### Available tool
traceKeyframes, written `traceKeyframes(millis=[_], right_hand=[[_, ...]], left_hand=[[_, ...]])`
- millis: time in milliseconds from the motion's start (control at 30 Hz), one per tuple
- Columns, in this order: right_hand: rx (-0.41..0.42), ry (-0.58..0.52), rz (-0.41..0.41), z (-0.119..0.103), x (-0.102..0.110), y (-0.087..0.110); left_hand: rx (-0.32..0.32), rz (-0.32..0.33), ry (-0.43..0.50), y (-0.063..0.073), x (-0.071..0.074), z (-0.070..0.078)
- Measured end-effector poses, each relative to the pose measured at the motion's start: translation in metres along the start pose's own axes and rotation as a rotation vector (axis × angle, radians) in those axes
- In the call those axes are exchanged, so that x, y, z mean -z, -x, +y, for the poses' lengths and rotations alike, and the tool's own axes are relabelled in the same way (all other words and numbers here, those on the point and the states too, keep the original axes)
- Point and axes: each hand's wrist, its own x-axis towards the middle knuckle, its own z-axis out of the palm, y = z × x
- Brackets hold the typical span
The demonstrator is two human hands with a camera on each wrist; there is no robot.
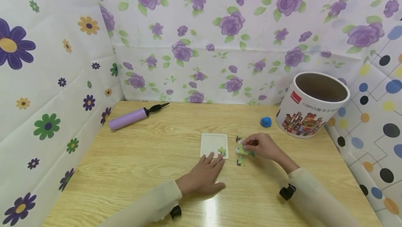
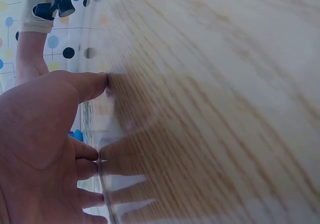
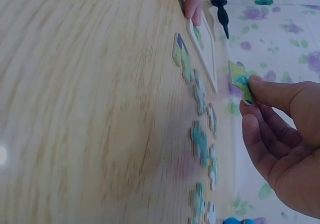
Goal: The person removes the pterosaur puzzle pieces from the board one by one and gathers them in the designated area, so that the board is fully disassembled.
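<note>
A white square puzzle tray (image 1: 208,141) lies on the table with one green puzzle piece (image 1: 222,150) in its lower right corner. My left hand (image 1: 204,176) lies with its fingers extended, the fingertips on the tray's near edge. Just right of the tray, my right hand (image 1: 262,145) holds up a yellow-green puzzle piece (image 3: 239,78), pinched between thumb and fingers. Loose puzzle pieces (image 1: 240,160) lie on the table beneath and beside that hand, partly covered by it in the head view. In the right wrist view several loose pieces (image 3: 199,143) are spread on the wood.
A purple hand pump (image 1: 128,119) with a black nozzle lies at the back left. At the back right stands a big white printed bucket (image 1: 301,113), with a small blue object (image 1: 265,122) beside it. Patterned cloth (image 1: 194,45) encloses the wooden table (image 1: 135,171) on three sides.
</note>
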Motion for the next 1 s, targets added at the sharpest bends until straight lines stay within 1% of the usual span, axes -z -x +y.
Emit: traceKeyframes(millis=[267,500,633,867,1000], right_hand=[[-0.016,0.008,0.005,0.012,0.011,0.019],[-0.043,0.024,-0.021,0.022,0.013,0.032],[-0.056,0.014,-0.045,0.026,0.011,0.036],[-0.019,0.036,-0.069,0.03,0.005,0.04],[-0.016,0.052,-0.073,0.032,0.001,0.04]], left_hand=[[-0.01,-0.002,-0.016,0.0,-0.002,-0.002],[-0.013,-0.007,-0.036,-0.001,-0.004,-0.003],[-0.007,-0.018,-0.039,0.0,-0.003,-0.003],[-0.001,-0.017,-0.049,0.0,-0.001,-0.001],[-0.003,-0.015,-0.049,0.0,-0.001,-0.001]])
